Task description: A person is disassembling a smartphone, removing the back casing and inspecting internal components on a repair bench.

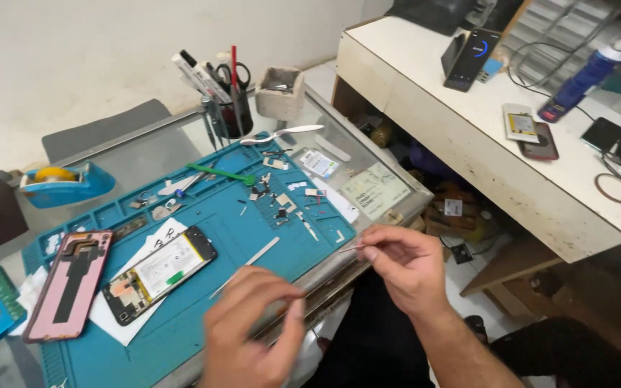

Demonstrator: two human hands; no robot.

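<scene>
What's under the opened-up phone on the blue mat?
A white sheet of paper lies under the opened black phone, on the blue work mat. The part of the paper beneath the phone is hidden.

Bright, even indoor light, soft shadows only. White wall (73, 57) near blown out. Mild glare on the glass desk (145, 147) top. Left hand (253, 338) motion-blurred, right hand (404, 266) sharper. Wide-angle tilt and stretch at edges; dark underexposed area bottom right.

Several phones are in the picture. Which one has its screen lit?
The black phone propped upright on the white counter; its screen glows blue, while the others lie flat and dark.
</scene>
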